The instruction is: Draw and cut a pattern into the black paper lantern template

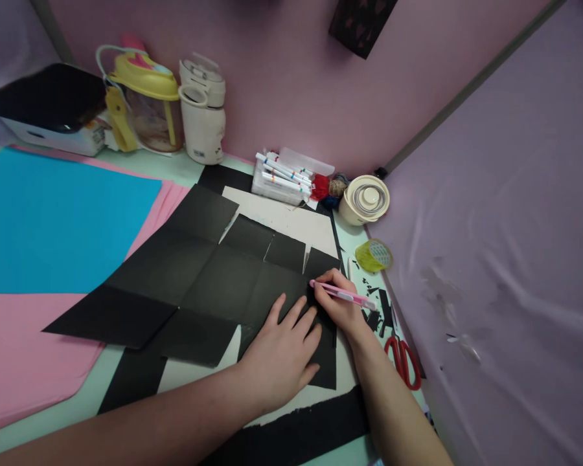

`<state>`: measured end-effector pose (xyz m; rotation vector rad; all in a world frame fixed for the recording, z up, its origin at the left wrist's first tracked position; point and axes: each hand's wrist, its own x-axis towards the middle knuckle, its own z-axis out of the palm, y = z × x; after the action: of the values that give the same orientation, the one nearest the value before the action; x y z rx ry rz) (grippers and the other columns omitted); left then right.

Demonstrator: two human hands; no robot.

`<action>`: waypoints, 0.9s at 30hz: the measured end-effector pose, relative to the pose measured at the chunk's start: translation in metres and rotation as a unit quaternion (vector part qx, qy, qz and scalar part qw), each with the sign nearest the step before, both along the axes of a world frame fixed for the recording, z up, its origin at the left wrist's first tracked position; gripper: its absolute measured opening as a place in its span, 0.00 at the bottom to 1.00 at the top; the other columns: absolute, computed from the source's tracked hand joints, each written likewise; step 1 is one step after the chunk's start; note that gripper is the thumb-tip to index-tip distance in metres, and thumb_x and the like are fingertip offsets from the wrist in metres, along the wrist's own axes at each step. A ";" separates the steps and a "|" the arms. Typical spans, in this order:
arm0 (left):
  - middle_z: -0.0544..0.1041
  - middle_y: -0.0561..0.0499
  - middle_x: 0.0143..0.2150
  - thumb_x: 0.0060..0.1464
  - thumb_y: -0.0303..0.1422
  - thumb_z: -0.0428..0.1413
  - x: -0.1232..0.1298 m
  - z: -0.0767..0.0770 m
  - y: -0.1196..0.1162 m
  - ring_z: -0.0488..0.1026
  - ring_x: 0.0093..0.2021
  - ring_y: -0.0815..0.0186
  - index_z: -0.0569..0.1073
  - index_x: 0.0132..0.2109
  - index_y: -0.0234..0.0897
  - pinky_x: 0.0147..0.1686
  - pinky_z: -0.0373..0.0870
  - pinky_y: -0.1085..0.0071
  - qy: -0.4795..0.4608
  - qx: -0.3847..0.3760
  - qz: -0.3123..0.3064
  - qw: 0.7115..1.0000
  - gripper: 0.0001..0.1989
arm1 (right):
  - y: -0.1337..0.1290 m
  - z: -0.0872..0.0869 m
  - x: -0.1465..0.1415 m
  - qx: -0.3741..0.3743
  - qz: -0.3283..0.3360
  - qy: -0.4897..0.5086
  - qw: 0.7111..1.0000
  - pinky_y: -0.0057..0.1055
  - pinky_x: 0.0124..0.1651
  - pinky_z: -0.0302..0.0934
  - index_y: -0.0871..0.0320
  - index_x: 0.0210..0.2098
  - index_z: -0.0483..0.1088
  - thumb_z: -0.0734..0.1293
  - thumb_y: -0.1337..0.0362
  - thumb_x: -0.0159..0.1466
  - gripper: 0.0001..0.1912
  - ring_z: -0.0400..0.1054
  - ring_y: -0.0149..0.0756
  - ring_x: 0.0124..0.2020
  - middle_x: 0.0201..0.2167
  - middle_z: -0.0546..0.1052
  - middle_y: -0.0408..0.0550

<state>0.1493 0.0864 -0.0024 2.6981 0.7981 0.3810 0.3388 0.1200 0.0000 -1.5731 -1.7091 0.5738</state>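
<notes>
A large black card sheet [223, 278] lies across the work surface, with creases, slits and separate flaps along its edges. My left hand [282, 359] rests flat on its right part, fingers spread, holding nothing. Just beyond those fingertips, my right hand [340, 304] is closed around a slim pink-and-white pen-shaped tool [352, 297]. The tool's pink end is at the card's right edge, by a flap; its exact tip contact is unclear. Under the black card, parts of a pale board [291, 217] show.
Red-handled scissors [403, 362], black scraps [383, 310] and a yellow-green tape roll [373, 255] lie at right. Behind stand a marker box [279, 188], a cream lidded container [364, 199], a white bottle [204, 123] and a yellow-lidded jug [150, 103]. Blue sheet [63, 226] lies left.
</notes>
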 end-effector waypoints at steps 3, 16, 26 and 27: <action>0.65 0.41 0.65 0.63 0.48 0.47 0.000 0.000 -0.001 0.52 0.69 0.48 0.67 0.61 0.38 0.65 0.41 0.43 0.002 0.000 0.003 1.000 0.26 | -0.001 -0.002 -0.001 0.004 0.005 -0.019 1.000 0.27 0.26 0.57 0.55 0.30 0.66 0.66 0.59 0.62 0.07 0.62 0.30 0.23 0.23 0.71 0.40; 0.65 0.40 0.65 0.63 0.47 0.47 0.001 0.000 -0.001 0.52 0.69 0.47 0.67 0.61 0.37 0.65 0.41 0.42 0.003 -0.001 0.000 1.000 0.26 | -0.001 -0.007 0.002 -0.004 0.005 -0.030 1.000 0.28 0.29 0.57 0.54 0.29 0.62 0.64 0.59 0.63 0.09 0.63 0.31 0.25 0.25 0.70 0.41; 0.64 0.40 0.66 0.63 0.48 0.46 0.000 0.001 0.000 0.51 0.69 0.47 0.66 0.61 0.37 0.65 0.41 0.42 0.003 -0.009 0.000 1.000 0.26 | 0.000 -0.008 0.004 -0.014 0.020 -0.015 1.000 0.28 0.29 0.56 0.54 0.29 0.61 0.64 0.62 0.63 0.07 0.62 0.31 0.26 0.26 0.69 0.40; 0.64 0.40 0.66 0.63 0.47 0.46 0.000 0.001 0.000 0.51 0.69 0.47 0.66 0.61 0.37 0.65 0.41 0.42 0.003 -0.010 0.000 1.000 0.26 | -0.001 -0.008 0.005 -0.014 0.020 -0.013 1.000 0.28 0.30 0.56 0.54 0.29 0.60 0.64 0.63 0.63 0.08 0.62 0.31 0.26 0.26 0.69 0.40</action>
<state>0.1493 0.0865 -0.0010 2.6820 0.7988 0.3626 0.3434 0.1193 -0.0079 -1.5753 -1.7633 0.6022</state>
